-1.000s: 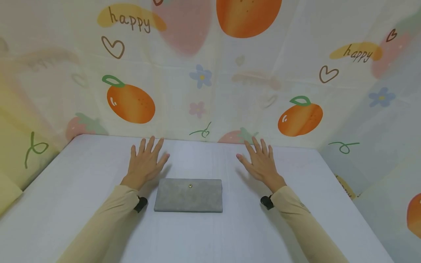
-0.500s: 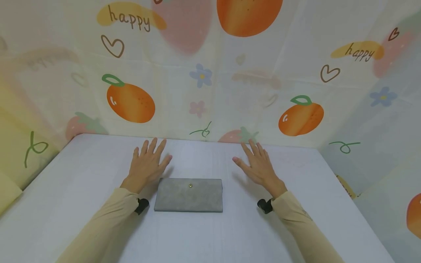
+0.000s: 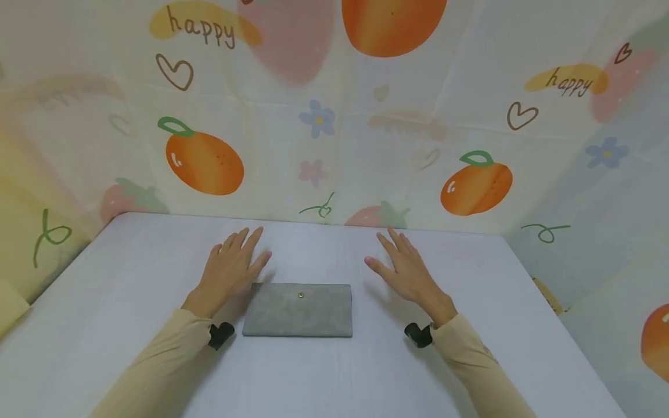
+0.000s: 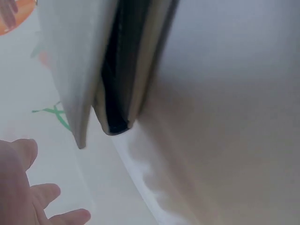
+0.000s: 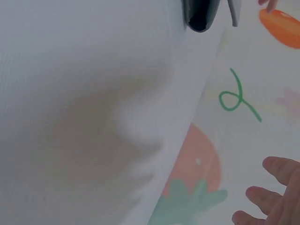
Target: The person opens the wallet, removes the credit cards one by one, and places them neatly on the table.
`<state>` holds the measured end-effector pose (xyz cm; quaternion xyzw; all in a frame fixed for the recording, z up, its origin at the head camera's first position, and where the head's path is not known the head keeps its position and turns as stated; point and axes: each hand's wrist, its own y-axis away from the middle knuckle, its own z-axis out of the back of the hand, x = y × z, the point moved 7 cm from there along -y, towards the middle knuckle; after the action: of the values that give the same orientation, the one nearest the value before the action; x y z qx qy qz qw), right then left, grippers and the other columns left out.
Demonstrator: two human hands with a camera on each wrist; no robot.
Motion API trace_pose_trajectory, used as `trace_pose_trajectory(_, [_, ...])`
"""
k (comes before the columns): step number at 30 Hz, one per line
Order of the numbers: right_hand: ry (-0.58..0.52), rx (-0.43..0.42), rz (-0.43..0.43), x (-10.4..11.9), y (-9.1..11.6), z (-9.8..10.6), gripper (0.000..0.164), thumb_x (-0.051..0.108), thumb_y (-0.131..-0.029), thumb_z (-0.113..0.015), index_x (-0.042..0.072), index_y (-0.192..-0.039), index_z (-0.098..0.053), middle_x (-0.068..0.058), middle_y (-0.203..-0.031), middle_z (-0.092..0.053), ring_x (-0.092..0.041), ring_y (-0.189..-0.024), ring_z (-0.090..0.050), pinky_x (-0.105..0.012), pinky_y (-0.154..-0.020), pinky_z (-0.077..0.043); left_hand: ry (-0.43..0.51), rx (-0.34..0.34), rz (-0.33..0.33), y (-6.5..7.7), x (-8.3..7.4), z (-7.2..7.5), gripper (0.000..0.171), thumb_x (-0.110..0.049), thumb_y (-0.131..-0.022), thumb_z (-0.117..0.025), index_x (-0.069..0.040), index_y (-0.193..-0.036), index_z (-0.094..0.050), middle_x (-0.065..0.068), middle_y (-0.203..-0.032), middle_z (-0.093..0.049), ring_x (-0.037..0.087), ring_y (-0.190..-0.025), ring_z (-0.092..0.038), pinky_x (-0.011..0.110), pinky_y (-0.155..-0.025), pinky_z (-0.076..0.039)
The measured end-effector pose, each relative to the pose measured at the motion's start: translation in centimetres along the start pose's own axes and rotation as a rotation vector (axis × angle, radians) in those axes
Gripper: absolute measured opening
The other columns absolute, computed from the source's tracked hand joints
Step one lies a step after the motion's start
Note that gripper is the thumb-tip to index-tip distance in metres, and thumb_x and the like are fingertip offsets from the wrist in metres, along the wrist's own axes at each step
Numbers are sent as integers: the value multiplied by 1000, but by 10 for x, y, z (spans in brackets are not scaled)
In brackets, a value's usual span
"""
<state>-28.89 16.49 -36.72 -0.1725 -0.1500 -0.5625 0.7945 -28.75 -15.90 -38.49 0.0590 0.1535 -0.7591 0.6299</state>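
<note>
A grey long wallet [image 3: 299,313] with a small metal snap lies on the white table in the head view, between the two arms. My left hand [image 3: 227,267] hovers just beyond its far left corner, fingers spread and holding nothing. On the other side, my right hand [image 3: 407,273] is raised to the right of the wallet, fingers spread and apart from it. From the left wrist, the wallet [image 4: 79,61] shows its end, with the flap standing off a dark, layered inside. The right wrist view catches only a corner of the wallet [image 5: 199,14] at the top.
The white table [image 3: 313,377] ends at a back edge just past the fingertips. A cloth backdrop [image 3: 355,145] printed with oranges, strawberries and flowers rises behind it and along both sides. Each wrist wears a small black camera, such as the left camera [image 3: 222,335].
Both hands have come slightly nearer to the body. The right hand has also drifted left, toward the wallet, and turned somewhat edge-on. The wallet has stayed in place.
</note>
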Motion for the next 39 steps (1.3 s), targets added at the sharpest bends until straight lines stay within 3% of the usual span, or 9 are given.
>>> trace_pose_trajectory(14, [-107, 48, 29, 14, 19, -10, 74, 52, -96, -56, 13, -155, -34, -16, -164, -22, -43, -152, -17, -68, -117, -17, 99, -12, -15, 18, -10, -1, 60, -41, -103, -44, -7, -152, -35, 26, -154, -36, 47, -141, -34, 67, -109, -29])
trace_pose_trajectory(24, [-181, 115, 50, 26, 33, -20, 73, 52, -95, -59, 14, -153, -37, -12, -164, -26, -39, -151, -20, -68, -116, -20, 149, -41, -65, 34, -14, 3, 56, -37, -102, -48, -3, -147, -43, 29, -144, -47, 49, -130, -46, 66, -103, -37])
trace_pose_trajectory(31, [-218, 143, 62, 27, 43, -26, 73, 49, -92, -65, 16, -152, -39, -10, -162, -30, -38, -150, -25, -65, -116, -24, 219, 4, -91, 41, -13, 3, 50, -35, -101, -54, -6, -141, -51, 24, -137, -55, 45, -124, -52, 63, -99, -42])
trace_pose_trajectory(39, [-263, 183, 102, 31, 47, -37, 69, 42, -92, -68, 14, -150, -41, -9, -156, -39, -31, -147, -34, -55, -117, -30, 375, 95, -100, 46, -9, 0, 48, -37, -101, -55, -9, -140, -54, 18, -136, -58, 40, -126, -53, 61, -102, -42])
